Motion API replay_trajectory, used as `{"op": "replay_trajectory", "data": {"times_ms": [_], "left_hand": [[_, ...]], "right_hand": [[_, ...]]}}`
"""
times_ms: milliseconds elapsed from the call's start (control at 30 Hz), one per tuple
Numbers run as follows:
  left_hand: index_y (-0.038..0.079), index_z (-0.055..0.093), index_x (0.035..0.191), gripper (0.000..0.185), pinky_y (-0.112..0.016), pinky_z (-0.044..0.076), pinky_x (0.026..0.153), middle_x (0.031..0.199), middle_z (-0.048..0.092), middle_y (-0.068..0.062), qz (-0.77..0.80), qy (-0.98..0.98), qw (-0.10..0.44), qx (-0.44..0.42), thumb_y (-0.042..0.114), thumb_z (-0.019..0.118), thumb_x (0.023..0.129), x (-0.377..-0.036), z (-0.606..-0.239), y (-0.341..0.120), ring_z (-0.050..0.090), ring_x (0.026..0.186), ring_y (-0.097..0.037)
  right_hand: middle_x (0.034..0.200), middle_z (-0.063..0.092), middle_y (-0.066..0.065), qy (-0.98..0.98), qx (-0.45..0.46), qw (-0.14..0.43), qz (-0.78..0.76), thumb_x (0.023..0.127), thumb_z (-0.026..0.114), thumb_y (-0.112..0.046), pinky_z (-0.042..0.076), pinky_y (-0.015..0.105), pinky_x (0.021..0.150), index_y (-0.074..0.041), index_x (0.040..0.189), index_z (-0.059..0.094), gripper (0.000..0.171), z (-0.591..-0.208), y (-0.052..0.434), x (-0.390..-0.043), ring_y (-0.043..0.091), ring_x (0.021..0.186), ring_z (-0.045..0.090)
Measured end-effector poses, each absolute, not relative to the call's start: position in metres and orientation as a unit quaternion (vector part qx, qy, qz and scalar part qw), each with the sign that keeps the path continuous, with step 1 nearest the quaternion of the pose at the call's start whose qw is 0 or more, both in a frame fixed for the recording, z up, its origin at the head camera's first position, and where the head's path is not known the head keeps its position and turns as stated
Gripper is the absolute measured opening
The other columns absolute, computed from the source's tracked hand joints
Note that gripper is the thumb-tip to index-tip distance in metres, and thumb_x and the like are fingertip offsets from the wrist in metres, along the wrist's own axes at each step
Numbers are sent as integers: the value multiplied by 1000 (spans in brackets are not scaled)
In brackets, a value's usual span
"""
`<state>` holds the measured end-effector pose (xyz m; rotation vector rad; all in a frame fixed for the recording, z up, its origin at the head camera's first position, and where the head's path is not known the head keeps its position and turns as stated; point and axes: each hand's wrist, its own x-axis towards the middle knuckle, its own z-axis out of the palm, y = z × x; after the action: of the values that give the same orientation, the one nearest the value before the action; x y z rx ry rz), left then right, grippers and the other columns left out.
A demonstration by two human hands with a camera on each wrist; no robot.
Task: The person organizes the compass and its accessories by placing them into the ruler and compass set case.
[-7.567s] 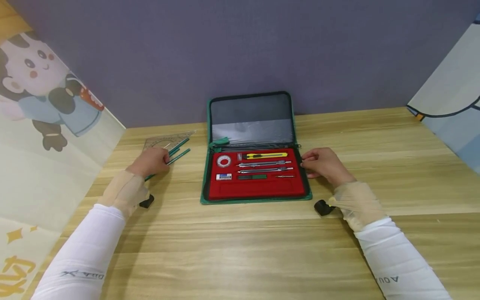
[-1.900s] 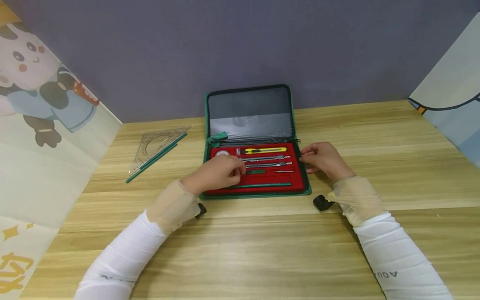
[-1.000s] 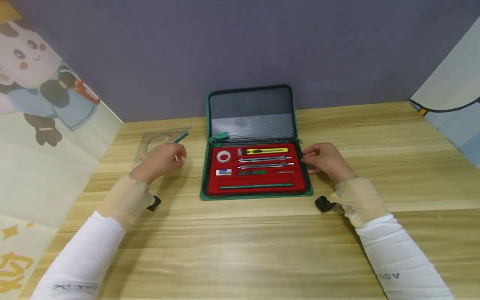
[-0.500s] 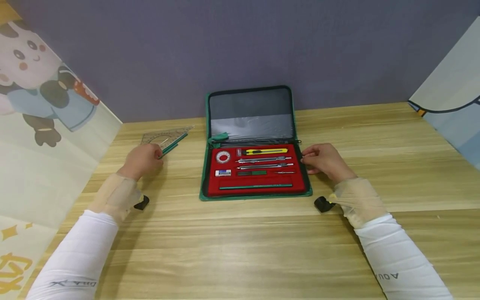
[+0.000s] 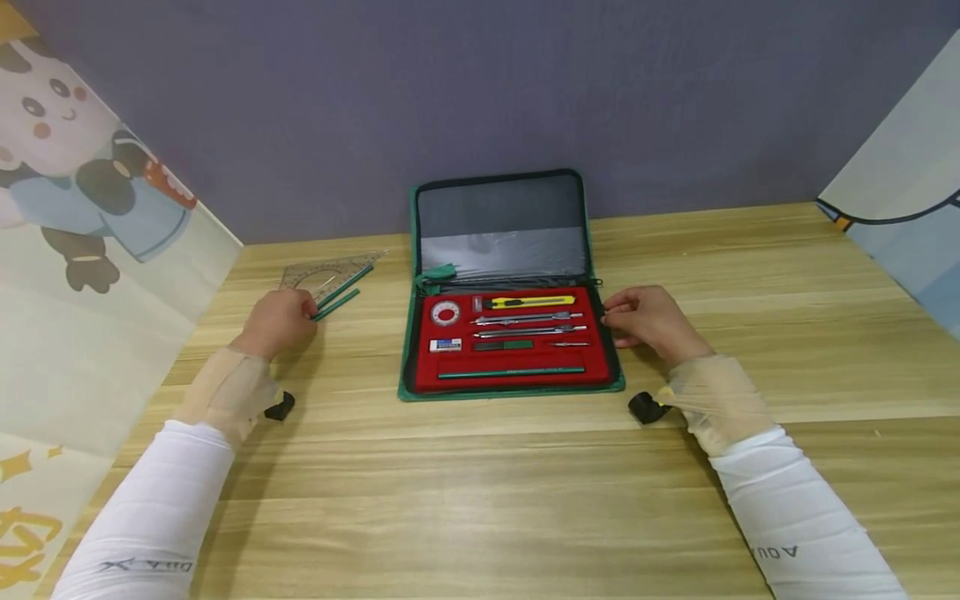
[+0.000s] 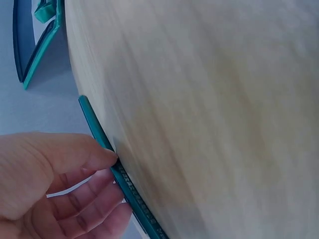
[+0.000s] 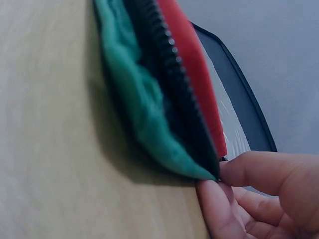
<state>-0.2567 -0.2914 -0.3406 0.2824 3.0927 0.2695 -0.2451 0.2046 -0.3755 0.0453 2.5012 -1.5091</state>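
A green zip case (image 5: 406,350) lies open mid-table, its red tray (image 5: 517,383) holding a yellow cutter (image 5: 532,302), two compasses (image 5: 528,318), an eraser (image 5: 446,344) and one green pencil (image 5: 512,372). My left hand (image 5: 281,321) is left of the case, beside a clear set square (image 5: 311,275). Its thumb and fingers (image 6: 102,158) pinch a green pencil (image 6: 130,191) on the wood. A second green pencil (image 5: 347,283) lies on the set square. My right hand (image 5: 641,321) pinches the case's right edge (image 7: 199,172).
A cartoon-printed panel (image 5: 82,250) walls the left side and a pale panel (image 5: 900,192) the right. A purple wall stands behind the wooden table (image 5: 480,500). The case's lid (image 5: 501,225) stands up against that wall.
My left hand laid a green pencil in the tray's front slot, then went back left to the pencils by the set square and took hold of one. The right hand stayed put.
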Motion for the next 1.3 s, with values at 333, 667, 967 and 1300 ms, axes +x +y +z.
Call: {"op": "replay_trajectory", "data": {"times_ms": [333,667,967,1300], "left_hand": [[-5,63,91,21,-50,47,73,83,63,-18,86,991,14,100,3,57,73,-257,-340,-291,58,77,-33],[-4,60,88,15,-46,47,66,75,62,-13,78,990,14,116,5,62,76,-259,-342,-294,53,66,-25],[0,57,80,13,-44,45,64,73,59,-9,68,989,9,131,10,65,76,-258,-341,-293,52,66,-25],[1,55,81,12,-33,36,54,64,49,-4,65,988,18,138,8,65,78,-253,-331,-282,42,58,-19]], "right_hand": [[105,58,17,852,17,112,-510,90,59,-6,56,26,62,10,123,51,37,-374,204,-245,6,72,58],[103,58,16,852,7,109,-512,89,57,-4,56,26,61,11,122,51,37,-373,203,-244,4,69,58],[104,58,17,854,16,112,-508,89,59,-6,56,25,61,10,122,52,36,-372,203,-244,5,69,59],[105,58,17,852,22,113,-510,90,59,-6,56,26,62,9,123,51,37,-373,204,-244,6,70,59]]}}
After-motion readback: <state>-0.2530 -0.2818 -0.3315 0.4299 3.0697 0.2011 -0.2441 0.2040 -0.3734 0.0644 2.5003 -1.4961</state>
